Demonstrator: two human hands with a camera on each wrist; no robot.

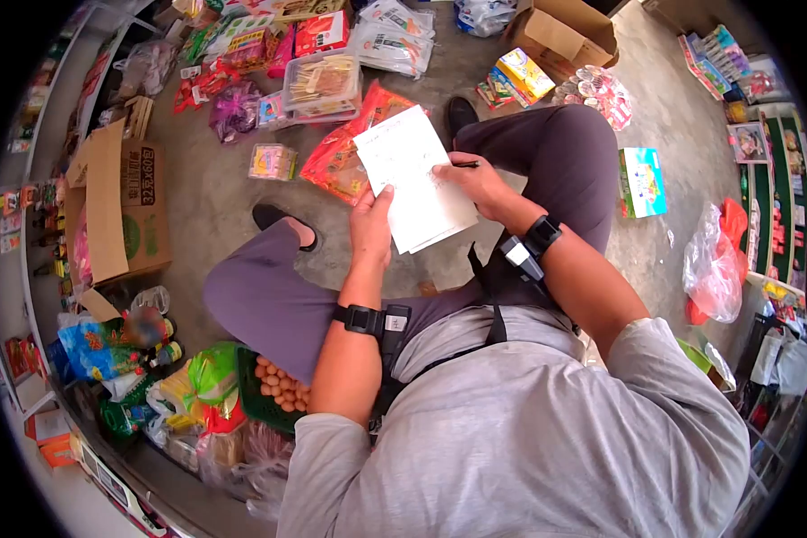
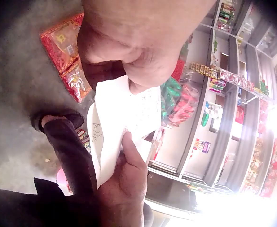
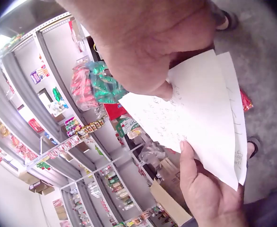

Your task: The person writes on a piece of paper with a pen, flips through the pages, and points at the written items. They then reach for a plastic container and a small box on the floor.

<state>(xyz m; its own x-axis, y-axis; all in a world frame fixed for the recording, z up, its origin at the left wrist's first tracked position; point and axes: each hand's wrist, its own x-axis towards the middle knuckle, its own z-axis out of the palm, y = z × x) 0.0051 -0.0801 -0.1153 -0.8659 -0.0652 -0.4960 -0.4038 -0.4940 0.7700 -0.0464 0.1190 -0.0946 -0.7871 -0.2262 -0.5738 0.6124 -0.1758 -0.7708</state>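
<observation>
Several white paper sheets point(image 1: 412, 184) with handwriting are held tilted over the lap between both hands. My left hand point(image 1: 370, 220) pinches their near left edge, its thumb on top. On the opposite edge, my right hand point(image 1: 480, 188) grips the sheets with its thumb on the face, while a dark pen point(image 1: 466, 164) sticks out from the same hand. In the right wrist view the left thumb lies flat on the top sheet point(image 3: 207, 113), and a lower sheet shows along the edge. The left wrist view shows the right hand point(image 2: 124, 182) around the paper's lower end.
Red snack packets point(image 1: 336, 161) and a clear tub of sticks point(image 1: 323, 82) lie on the floor beyond the sheets. An open carton point(image 1: 143, 202) stands left, and a green basket of eggs point(image 1: 282, 386) beside the left knee. Stocked shelves point(image 1: 785, 197) line the sides.
</observation>
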